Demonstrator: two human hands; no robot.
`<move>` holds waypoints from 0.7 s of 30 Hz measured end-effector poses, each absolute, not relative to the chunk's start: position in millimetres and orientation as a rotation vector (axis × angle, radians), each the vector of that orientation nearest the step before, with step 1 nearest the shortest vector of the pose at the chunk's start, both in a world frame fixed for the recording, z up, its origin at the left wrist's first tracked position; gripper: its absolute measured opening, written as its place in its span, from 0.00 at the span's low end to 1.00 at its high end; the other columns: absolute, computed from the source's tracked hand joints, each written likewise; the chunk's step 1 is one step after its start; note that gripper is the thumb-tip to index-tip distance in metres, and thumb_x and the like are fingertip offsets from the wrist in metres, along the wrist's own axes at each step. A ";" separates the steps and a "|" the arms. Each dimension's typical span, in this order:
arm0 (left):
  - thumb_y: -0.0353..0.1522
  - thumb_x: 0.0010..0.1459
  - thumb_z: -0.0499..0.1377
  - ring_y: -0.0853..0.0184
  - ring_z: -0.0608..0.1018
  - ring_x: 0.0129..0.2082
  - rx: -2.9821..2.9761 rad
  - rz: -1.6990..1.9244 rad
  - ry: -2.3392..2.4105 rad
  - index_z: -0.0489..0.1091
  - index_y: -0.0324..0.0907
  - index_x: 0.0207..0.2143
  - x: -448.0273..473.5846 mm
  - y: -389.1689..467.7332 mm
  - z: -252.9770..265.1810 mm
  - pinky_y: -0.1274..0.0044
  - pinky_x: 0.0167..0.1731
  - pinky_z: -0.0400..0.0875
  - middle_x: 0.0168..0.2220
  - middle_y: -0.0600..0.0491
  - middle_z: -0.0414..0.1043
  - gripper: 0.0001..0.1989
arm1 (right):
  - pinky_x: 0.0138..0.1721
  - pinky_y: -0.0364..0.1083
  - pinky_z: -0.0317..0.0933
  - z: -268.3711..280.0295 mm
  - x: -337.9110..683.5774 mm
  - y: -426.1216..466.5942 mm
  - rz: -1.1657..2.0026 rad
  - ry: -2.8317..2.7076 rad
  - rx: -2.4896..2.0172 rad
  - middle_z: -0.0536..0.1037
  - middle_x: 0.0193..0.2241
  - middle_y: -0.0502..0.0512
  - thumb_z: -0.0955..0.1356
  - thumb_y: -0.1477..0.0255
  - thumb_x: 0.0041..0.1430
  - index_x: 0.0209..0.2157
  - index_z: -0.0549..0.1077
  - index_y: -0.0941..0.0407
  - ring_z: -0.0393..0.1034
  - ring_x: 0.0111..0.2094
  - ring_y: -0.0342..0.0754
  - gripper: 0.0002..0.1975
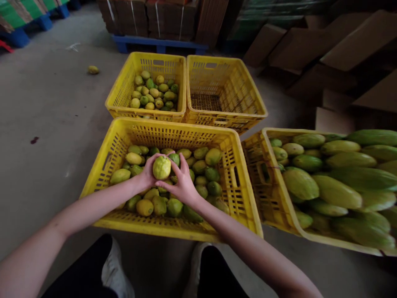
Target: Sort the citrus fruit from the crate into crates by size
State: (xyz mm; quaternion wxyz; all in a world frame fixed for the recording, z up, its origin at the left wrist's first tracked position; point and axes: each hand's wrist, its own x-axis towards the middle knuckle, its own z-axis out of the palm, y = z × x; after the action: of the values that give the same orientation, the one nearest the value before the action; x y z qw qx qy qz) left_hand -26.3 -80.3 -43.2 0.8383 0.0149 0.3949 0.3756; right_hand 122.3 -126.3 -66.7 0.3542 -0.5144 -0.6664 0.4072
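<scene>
A pale yellow-green, bumpy lemon point(161, 167) is held up over the front yellow crate point(238, 225). My left hand point(147, 171) is closed around its left side. From the right, my right hand point(182, 182) steadies the same lemon, its thumb under the fruit and its forefinger along the side. A green lemon point(175, 159) shows by the right fingers; I cannot tell whether they grip it or it lies behind them. Below both hands, the front crate holds many green and yellow lemons point(144, 207). The forearms cover some of them.
Behind stands a yellow crate point(116, 93) partly filled with lemons, beside an empty yellow crate point(252, 97). At right, another crate point(269, 153) is heaped with large green papaya-like fruit point(338, 190). One lemon point(93, 70) lies on the floor. Cardboard boxes point(361, 41) and a blue pallet point(159, 43) are farther back.
</scene>
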 end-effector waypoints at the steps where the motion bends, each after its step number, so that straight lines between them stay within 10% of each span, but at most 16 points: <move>1: 0.34 0.57 0.56 0.65 0.77 0.23 0.027 0.784 0.853 0.76 0.39 0.42 -25.2 -80.4 -40.1 0.75 0.25 0.73 0.28 0.52 0.78 0.15 | 0.69 0.71 0.42 -67.0 119.6 -128.5 0.948 -1.783 -1.356 0.48 0.73 0.64 0.78 0.48 0.46 0.61 0.71 0.51 0.35 0.74 0.73 0.43; 10: 0.28 0.51 0.60 0.67 0.76 0.22 0.075 0.790 0.906 0.73 0.39 0.26 -13.8 -89.5 -36.6 0.77 0.25 0.72 0.22 0.54 0.75 0.03 | 0.67 0.68 0.54 -60.5 121.9 -127.2 0.749 -1.808 -1.191 0.72 0.60 0.66 0.78 0.51 0.48 0.50 0.76 0.53 0.55 0.69 0.69 0.32; 16: 0.27 0.55 0.60 0.61 0.80 0.37 0.258 0.846 0.897 0.75 0.37 0.34 -18.8 -72.2 -49.6 0.73 0.39 0.75 0.32 0.50 0.78 0.04 | 0.58 0.57 0.68 -48.0 139.4 -117.9 0.939 -1.433 -1.107 0.79 0.50 0.58 0.78 0.58 0.51 0.52 0.72 0.52 0.75 0.53 0.58 0.29; 21: 0.20 0.32 0.71 0.57 0.77 0.51 0.949 1.179 0.922 0.69 0.43 0.43 -39.5 -54.3 -52.2 0.68 0.54 0.70 0.47 0.51 0.76 0.32 | 0.55 0.56 0.68 -49.9 164.4 -101.1 0.740 -1.369 -1.235 0.79 0.46 0.55 0.79 0.63 0.49 0.49 0.72 0.52 0.74 0.49 0.56 0.27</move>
State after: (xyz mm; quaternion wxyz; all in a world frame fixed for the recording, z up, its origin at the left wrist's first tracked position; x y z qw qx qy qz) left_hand -39.5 -54.3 -52.2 0.6325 0.4149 0.4028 0.5153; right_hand 164.4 -101.1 -49.9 0.5459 -0.5209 -0.5772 0.3122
